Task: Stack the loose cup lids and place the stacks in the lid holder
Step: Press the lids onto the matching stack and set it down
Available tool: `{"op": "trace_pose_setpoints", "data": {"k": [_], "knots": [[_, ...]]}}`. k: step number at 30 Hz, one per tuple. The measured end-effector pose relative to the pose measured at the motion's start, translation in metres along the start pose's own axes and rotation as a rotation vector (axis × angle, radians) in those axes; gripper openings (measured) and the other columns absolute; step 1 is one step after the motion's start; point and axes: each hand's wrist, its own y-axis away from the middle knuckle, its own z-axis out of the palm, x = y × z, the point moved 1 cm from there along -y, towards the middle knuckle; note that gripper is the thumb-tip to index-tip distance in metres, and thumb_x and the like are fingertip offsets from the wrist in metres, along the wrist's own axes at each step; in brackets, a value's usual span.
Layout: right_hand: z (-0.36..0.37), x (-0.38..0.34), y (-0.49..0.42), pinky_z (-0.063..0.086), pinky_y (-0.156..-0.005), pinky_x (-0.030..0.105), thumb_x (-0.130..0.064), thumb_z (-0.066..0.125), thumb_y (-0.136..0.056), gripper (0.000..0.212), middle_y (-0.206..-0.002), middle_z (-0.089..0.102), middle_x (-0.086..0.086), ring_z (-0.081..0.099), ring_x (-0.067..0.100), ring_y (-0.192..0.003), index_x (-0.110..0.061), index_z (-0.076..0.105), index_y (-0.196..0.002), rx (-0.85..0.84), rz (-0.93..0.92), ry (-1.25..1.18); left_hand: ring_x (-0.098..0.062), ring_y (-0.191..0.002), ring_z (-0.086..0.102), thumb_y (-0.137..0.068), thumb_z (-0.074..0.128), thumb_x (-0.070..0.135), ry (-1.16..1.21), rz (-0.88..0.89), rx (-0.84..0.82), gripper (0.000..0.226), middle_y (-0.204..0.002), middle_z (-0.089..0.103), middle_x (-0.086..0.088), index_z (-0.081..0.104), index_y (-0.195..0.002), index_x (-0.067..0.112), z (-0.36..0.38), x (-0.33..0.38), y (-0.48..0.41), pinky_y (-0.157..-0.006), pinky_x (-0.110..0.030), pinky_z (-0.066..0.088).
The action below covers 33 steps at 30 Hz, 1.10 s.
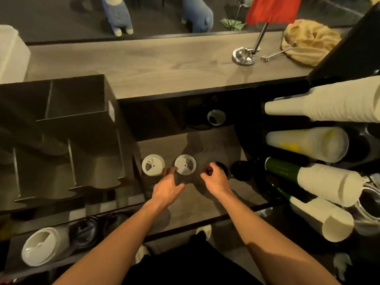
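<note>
On the lower counter (216, 145), as the head view showed it, the loose lids lay in a row on a grey wood-grain surface. The first white lid (153, 165) sat flat just beside the black organiser (82, 124). The second white lid (185, 163) sat flat to its right, apart from it. Both were thin moulded plastic discs with a raised rim, a centre pinhole and a wedge-shaped sip recess.

The left hand (167, 187) was spread and reaching, its fingertips (169, 171) at the near-left rim of the second white lid. Whether they had closed on it could not be told. The right hand (216, 178) was curled over a black lid (223, 167) and appeared to grip its edge; most of that lid was hidden. In my judgement each hand was taking a lid of one colour, so that like could be nested with like.

The lid holder (51, 220), judged to be the low rack at lower left, held a stack of white lids (41, 248) lying on its side, with dark lids (86, 233) beside it. Loading was therefore judged part done. Ribbed paper cup stacks (333, 108) lay sideways at right, presumably for ready reach.
</note>
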Motion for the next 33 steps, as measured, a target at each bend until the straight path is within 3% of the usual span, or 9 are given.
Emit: {"op": "trace_pose_setpoints", "data": {"k": [3, 6, 10, 13, 17, 23, 26, 29, 33], "knots": [[-0.018, 0.017, -0.026, 0.042, -0.109, 0.043, -0.038, 0.068, -0.092, 0.068, -0.152, 0.040, 0.011, 0.045, 0.032, -0.137, -0.022, 0.035, -0.149, -0.045, -0.013, 0.228, -0.031, -0.143, 0.037, -0.091, 0.064, 0.039, 0.022, -0.018, -0.018, 0.072, -0.161, 0.017, -0.001, 0.027, -0.152, 0.030, 0.015, 0.012, -0.025, -0.112, -0.044, 0.037], [-0.026, 0.033, -0.050, 0.023, -0.121, 0.047, -0.049, 0.063, -0.094, 0.089, -0.167, -0.001, 0.010, 0.008, 0.033, -0.154, -0.025, 0.009, -0.160, -0.178, 0.007, 0.478, -0.032, -0.153, 0.009, -0.087, 0.073, 0.033, -0.080, 0.006, 0.050, 0.085, -0.167, 0.000, -0.004, 0.025, -0.156, 0.027, 0.028, 0.025, -0.048, -0.122, -0.043, 0.021], [-0.018, 0.048, -0.073, 0.006, -0.124, 0.045, -0.040, 0.058, -0.099, 0.084, -0.167, -0.013, 0.006, -0.009, 0.030, -0.154, -0.028, 0.002, -0.160, -0.261, -0.006, 0.553, -0.030, -0.153, -0.018, -0.084, 0.076, 0.050, -0.180, 0.007, 0.031, 0.103, -0.168, -0.015, -0.007, 0.012, -0.161, 0.028, 0.047, 0.027, -0.080, -0.124, -0.050, 0.006], [-0.006, 0.058, -0.079, 0.004, -0.123, 0.037, -0.047, 0.041, -0.106, 0.066, -0.168, 0.002, 0.005, 0.001, 0.027, -0.154, -0.025, 0.012, -0.160, -0.241, -0.028, 0.480, -0.032, -0.155, -0.013, -0.086, 0.074, 0.049, -0.229, 0.014, 0.027, 0.098, -0.169, -0.009, -0.006, 0.014, -0.161, 0.028, 0.059, 0.024, -0.094, -0.125, -0.052, 0.009], [-0.005, 0.064, -0.084, 0.010, -0.122, 0.037, -0.042, 0.062, -0.095, 0.070, -0.165, 0.010, 0.009, 0.006, 0.030, -0.153, -0.022, 0.030, -0.154, -0.240, -0.095, 0.491, -0.037, -0.145, 0.026, -0.085, 0.076, 0.040, -0.200, -0.024, 0.081, 0.086, -0.159, 0.023, -0.010, 0.029, -0.155, 0.029, 0.066, 0.024, -0.090, -0.116, -0.049, 0.030], [-0.014, 0.053, -0.084, 0.031, -0.114, 0.035, -0.060, 0.045, -0.099, 0.068, -0.157, 0.039, 0.007, 0.038, 0.027, -0.142, -0.017, 0.039, -0.152, -0.262, 0.025, 0.095, -0.019, -0.129, 0.049, -0.091, 0.072, 0.024, 0.537, -0.168, 0.159, 0.070, -0.143, 0.049, -0.003, 0.036, -0.151, 0.020, 0.069, 0.033, -0.061, -0.097, -0.021, 0.036], [-0.015, 0.044, -0.083, 0.029, -0.115, 0.039, -0.063, 0.042, -0.099, 0.076, -0.162, 0.029, 0.004, 0.030, 0.028, -0.147, -0.020, 0.024, -0.158, -0.340, 0.180, -0.140, -0.018, -0.125, 0.053, -0.093, 0.055, 0.057, 1.024, -0.420, 0.126, 0.065, -0.144, 0.054, 0.002, 0.049, -0.147, 0.021, 0.071, 0.031, -0.055, -0.114, -0.038, 0.037], [-0.008, 0.030, -0.078, 0.041, -0.109, 0.037, -0.043, 0.058, -0.100, 0.060, -0.153, 0.043, 0.006, 0.045, 0.029, -0.136, -0.021, 0.036, -0.151, -0.337, 0.224, -0.368, -0.027, -0.105, 0.063, -0.100, 0.046, 0.042, 1.437, -0.511, 0.102, 0.040, -0.127, 0.066, -0.015, 0.064, -0.124, 0.016, 0.070, 0.031, -0.055, -0.103, -0.051, 0.048], [0.006, 0.021, -0.068, 0.056, -0.093, 0.043, -0.020, 0.067, -0.096, 0.039, -0.138, 0.056, 0.010, 0.058, 0.025, -0.113, -0.016, 0.051, -0.131, -0.367, 0.282, -0.702, -0.031, -0.105, 0.064, -0.098, 0.049, 0.038, 1.635, -0.462, 0.010, 0.035, -0.104, 0.074, -0.016, 0.066, -0.115, 0.012, 0.063, 0.036, -0.047, -0.101, -0.053, 0.047]]}}
